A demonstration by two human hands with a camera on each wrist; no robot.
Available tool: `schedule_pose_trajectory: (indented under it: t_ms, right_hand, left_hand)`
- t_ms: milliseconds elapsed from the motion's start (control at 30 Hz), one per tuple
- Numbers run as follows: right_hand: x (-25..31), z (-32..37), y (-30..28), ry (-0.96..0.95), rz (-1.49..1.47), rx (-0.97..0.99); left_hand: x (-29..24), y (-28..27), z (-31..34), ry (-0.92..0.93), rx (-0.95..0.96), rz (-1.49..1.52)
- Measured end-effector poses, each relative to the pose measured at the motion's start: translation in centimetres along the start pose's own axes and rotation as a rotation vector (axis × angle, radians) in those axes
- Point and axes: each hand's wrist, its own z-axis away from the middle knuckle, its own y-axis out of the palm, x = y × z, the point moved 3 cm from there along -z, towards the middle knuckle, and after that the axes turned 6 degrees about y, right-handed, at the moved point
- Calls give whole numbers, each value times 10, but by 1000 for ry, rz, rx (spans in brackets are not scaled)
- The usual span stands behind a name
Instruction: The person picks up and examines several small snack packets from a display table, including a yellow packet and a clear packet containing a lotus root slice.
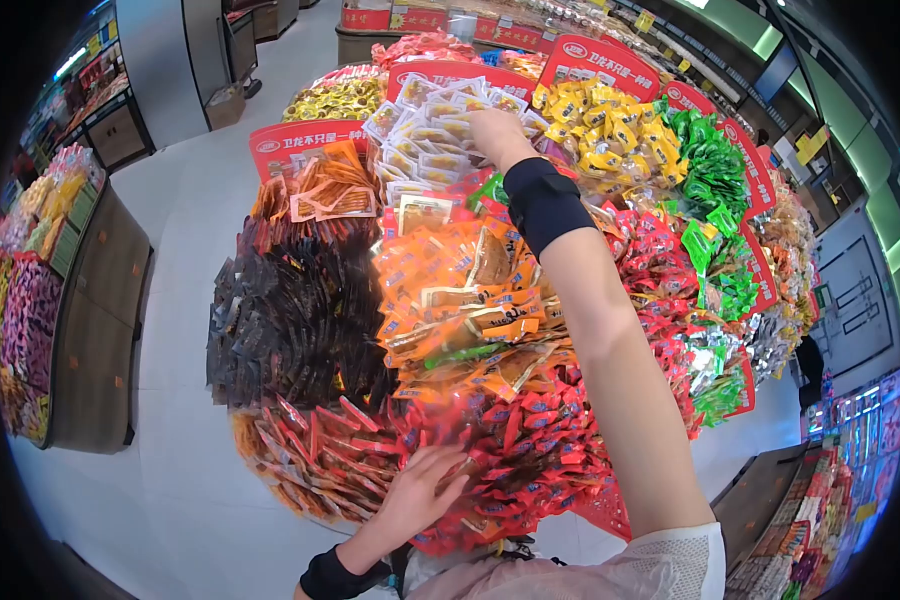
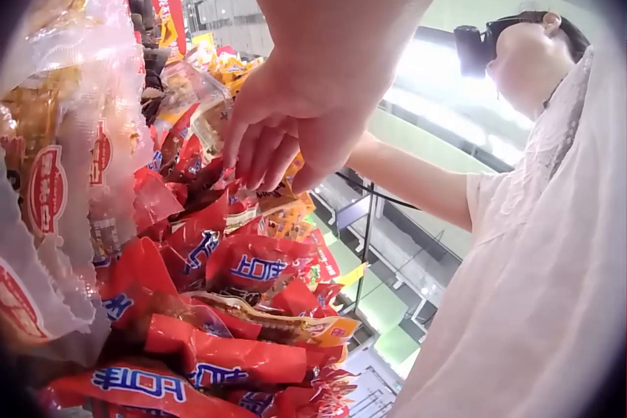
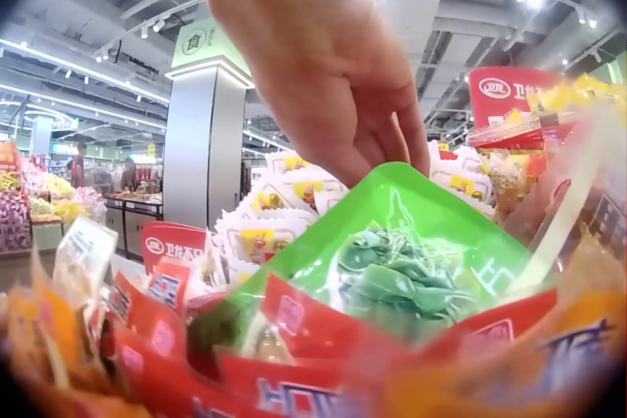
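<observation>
Heaped snack display (image 1: 610, 510): left hand (image 1: 425, 490) rests spread on red packets (image 1: 530, 440); right hand (image 1: 492, 128) dips among pale packets (image 1: 425, 140), grip hidden.

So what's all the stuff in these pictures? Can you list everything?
red packets: a big heap, red, at the front
orange packets: many, orange, middle
dark packets: many, brown-black, left side
clear packets: many, see-through with yellow inside, at the top
yellow packets: many, yellow, top right
green packets: many, green, right side
signs: several, red with white writing, behind the heaps
floor: one, pale grey, all around
wristbands: two, black, one on each wrist
left hand: one, fingers spread on the red packets
right hand: one, reaching into the clear packets
</observation>
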Motion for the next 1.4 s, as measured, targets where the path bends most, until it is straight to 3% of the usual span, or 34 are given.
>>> schedule_pose_trajectory:
  t_ms: [100, 167, 233, 500, 600, 833, 933, 1033, 1133, 1400]
  right_hand:
    - [-1, -3, 12, -51, -63, -102]
    - [4, 21, -13, 63, -64, 14]
    - [5, 22, -15, 119, -39, -36]
    - [-15, 75, -74, -18, -135, -100]
    - [-39, 124, -108, -23, -209, -105]
    - [-117, 273, -154, -6, -543, -420]
    - [-144, 350, -138, 36, -665, -478]
    - [-157, 425, -110, 156, -756, -250]
    - [-167, 485, -75, 283, -775, -208]
    - [-192, 562, -37, 626, -1214, -219]
  left_hand:
    - [-2, 1, -1, 30, -10, -67]
    - [-5, 6, 0, 76, -13, -134]
    - [-8, 11, 1, 104, -15, -188]
    - [-17, 25, 2, 87, -38, -316]
    - [-21, 34, 4, 104, -27, -393]
    - [-25, 54, 4, 134, -42, -499]
    - [-24, 67, 3, 156, -35, -532]
    - [-32, 82, -3, 176, -14, -558]
    - [-33, 93, -3, 141, -2, -533]
    - [-36, 99, -1, 99, -42, -505]
